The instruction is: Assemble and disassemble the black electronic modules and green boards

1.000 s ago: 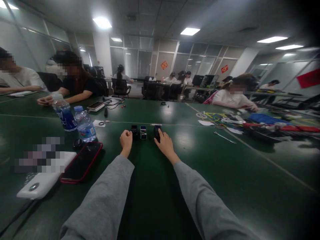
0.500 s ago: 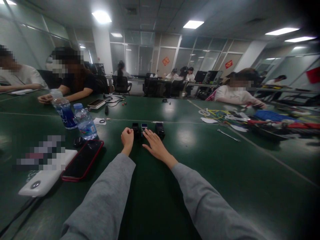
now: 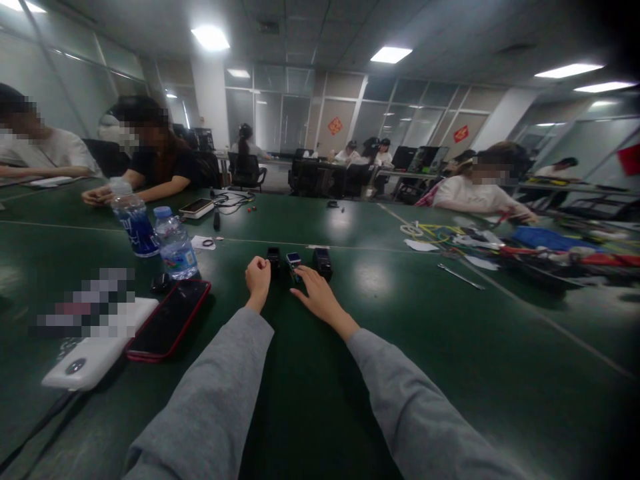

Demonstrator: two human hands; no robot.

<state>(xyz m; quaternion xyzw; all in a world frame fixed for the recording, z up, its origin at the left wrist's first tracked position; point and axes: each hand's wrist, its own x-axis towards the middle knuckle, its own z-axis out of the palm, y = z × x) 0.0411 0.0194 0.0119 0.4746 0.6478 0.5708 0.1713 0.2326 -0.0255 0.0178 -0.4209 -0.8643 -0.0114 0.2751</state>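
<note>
Three small dark box-shaped devices stand in a row on the green table. My left hand (image 3: 258, 275) is closed in a loose fist beside the left black device (image 3: 273, 255); what its fingers hold, if anything, is hidden. My right hand (image 3: 318, 291) lies with fingers stretched out and thumb apart. Its fingertips touch the middle device (image 3: 293, 259), which has a small bright screen on top, sits slightly turned, and is partly covered by the fingers. Just beyond the right hand's knuckles is the right black device (image 3: 323, 261).
On the left are a red-edged phone (image 3: 170, 320), a white power bank (image 3: 95, 353) with a cable, and two bottles, the nearer a water bottle (image 3: 176, 248). To the right lie a wrench (image 3: 461, 277) and a pile of cables and tools (image 3: 545, 250). Several people sit around.
The middle device has turned and shifted slightly toward me under my right fingertips. My right hand has moved a little with it. My left hand stays closed by the left device. The view has tilted slightly.
</note>
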